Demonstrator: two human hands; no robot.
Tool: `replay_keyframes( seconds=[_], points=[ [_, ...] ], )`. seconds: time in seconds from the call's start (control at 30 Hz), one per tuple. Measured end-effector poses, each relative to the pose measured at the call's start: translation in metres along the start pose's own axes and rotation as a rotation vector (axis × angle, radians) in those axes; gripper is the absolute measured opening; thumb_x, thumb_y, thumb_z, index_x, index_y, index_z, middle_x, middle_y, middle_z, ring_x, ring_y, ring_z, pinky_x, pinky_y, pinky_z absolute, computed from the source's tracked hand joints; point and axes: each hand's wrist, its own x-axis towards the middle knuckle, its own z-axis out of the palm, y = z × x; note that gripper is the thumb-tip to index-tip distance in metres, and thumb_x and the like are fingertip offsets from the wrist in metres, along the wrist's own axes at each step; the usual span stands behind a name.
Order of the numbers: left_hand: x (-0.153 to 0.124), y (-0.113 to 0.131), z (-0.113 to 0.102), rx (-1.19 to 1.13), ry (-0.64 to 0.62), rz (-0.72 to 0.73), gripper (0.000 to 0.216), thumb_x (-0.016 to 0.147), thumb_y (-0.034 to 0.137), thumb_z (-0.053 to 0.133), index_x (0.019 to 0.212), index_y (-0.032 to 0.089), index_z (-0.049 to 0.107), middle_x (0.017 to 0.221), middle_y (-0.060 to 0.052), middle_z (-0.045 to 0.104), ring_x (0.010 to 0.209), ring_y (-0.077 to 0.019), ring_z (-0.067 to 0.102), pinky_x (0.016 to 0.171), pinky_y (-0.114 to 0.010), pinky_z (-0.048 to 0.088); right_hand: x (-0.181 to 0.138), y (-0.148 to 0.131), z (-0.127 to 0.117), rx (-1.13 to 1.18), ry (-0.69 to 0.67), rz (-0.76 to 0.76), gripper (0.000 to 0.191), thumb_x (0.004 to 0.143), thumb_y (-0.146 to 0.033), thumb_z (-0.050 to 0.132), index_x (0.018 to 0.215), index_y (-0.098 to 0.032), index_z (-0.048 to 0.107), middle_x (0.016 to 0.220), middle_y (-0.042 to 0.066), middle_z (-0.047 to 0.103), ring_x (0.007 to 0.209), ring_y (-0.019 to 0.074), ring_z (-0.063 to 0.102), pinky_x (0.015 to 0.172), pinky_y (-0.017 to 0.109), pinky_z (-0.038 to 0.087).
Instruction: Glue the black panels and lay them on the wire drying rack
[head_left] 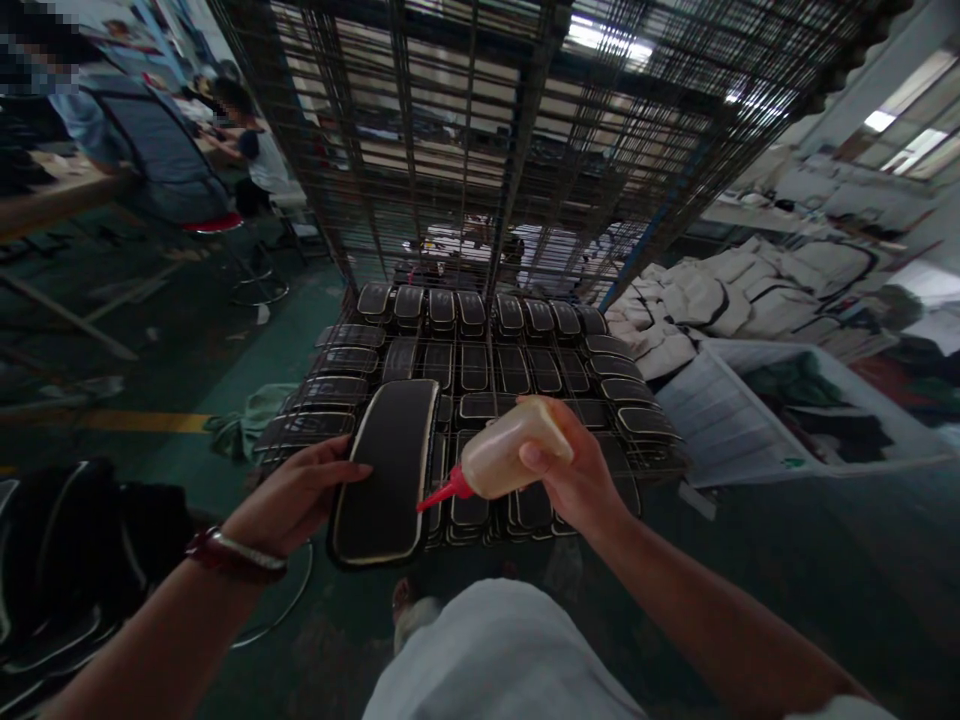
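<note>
My left hand (315,490) grips the left edge of a black panel (388,470) with rounded corners and a pale border line, thumb lying on its face. In my right hand (574,465) is a translucent squeeze bottle (506,452) of yellowish liquid, tilted down to the left. Its red nozzle tip (442,492) meets the panel's right edge, at the pale line. Beneath and beyond, several similar black panels (474,368) lie in rows and stacks on a low rack.
Stacked wire mesh shelves (480,130) rise right behind the panels. A white bin (697,410) with dark cloth stands to the right, near piled pale bags (727,290). Black bags (90,560) lie at the left. People sit at tables at the far left, one on a red stool (214,224).
</note>
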Motion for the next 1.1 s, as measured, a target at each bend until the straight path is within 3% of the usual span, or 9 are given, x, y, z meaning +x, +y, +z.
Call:
replay_keyframes(
  seconds=[0.23,0.43,0.5,0.63,0.77,0.87,1.0,1.1],
  points=[
    [-0.001,0.001,0.004,-0.055,0.141,0.035,0.029,0.084,-0.005,0.079,0.11,0.008,0.078,0.083,-0.009,0.09,0.066,-0.0236,0.085,0.068,-0.031,0.07,-0.004,0.004,0.001,0.031,0.064,0.049,0.068,0.078,-0.058,0.101,0.133,-0.032,0.07,0.11,0.008,0.076,0.09,0.03,0.074,0.06,0.036,0.062],
    [0.001,-0.003,0.002,-0.148,0.21,0.053,0.021,0.085,-0.006,0.077,0.098,0.011,0.075,0.079,-0.007,0.089,0.062,-0.0225,0.083,0.064,-0.03,0.069,-0.015,0.02,0.016,0.05,0.137,0.031,0.056,0.085,-0.057,0.096,0.128,-0.029,0.074,0.106,0.007,0.075,0.084,0.0259,0.071,0.053,0.031,0.06],
    [0.002,-0.007,0.001,-0.159,0.203,0.072,0.021,0.088,-0.005,0.075,0.1,0.011,0.075,0.08,-0.007,0.089,0.064,-0.0227,0.084,0.065,-0.03,0.07,-0.015,0.028,0.027,0.158,0.151,0.13,0.054,0.082,-0.06,0.098,0.118,-0.026,0.076,0.099,0.006,0.074,0.078,0.0224,0.07,0.05,0.028,0.058],
    [0.005,-0.02,0.003,-0.174,0.118,0.099,0.03,0.084,-0.004,0.079,0.11,0.011,0.077,0.09,-0.009,0.091,0.076,-0.0258,0.087,0.072,-0.033,0.073,0.008,0.039,0.037,0.458,0.191,0.395,0.067,0.068,-0.07,0.103,0.103,-0.022,0.072,0.094,0.005,0.073,0.078,0.0201,0.07,0.052,0.024,0.058],
    [0.005,-0.03,0.013,-0.161,0.033,0.046,0.048,0.073,-0.004,0.084,0.118,0.013,0.081,0.102,-0.013,0.092,0.097,-0.0341,0.089,0.083,-0.04,0.075,0.049,0.032,0.029,0.418,0.244,0.251,0.067,0.067,-0.064,0.106,0.104,-0.022,0.071,0.094,0.005,0.074,0.079,0.0203,0.071,0.052,0.024,0.058],
    [0.002,-0.036,0.024,-0.133,-0.037,0.02,0.046,0.074,0.0,0.086,0.118,0.014,0.083,0.106,-0.015,0.092,0.1,-0.0358,0.089,0.087,-0.044,0.075,0.07,0.027,0.024,0.268,0.241,0.104,0.065,0.066,-0.065,0.104,0.102,-0.023,0.07,0.09,0.002,0.071,0.076,0.0197,0.068,0.049,0.024,0.055],
    [0.002,-0.038,0.033,-0.128,-0.079,0.018,0.045,0.071,0.001,0.087,0.115,0.014,0.084,0.108,-0.016,0.092,0.096,-0.0348,0.089,0.085,-0.043,0.074,0.077,0.027,0.025,0.119,0.254,-0.016,0.063,0.071,-0.067,0.099,0.108,-0.025,0.071,0.092,0.0,0.069,0.078,0.02,0.068,0.05,0.025,0.055],
    [0.003,-0.036,0.032,-0.124,-0.104,0.024,0.051,0.066,0.0,0.09,0.115,0.015,0.084,0.108,-0.015,0.092,0.101,-0.0358,0.088,0.081,-0.039,0.074,0.07,0.027,0.024,0.094,0.206,-0.024,0.062,0.073,-0.066,0.098,0.11,-0.025,0.071,0.094,0.001,0.071,0.079,0.0211,0.069,0.049,0.025,0.055]
  ],
)
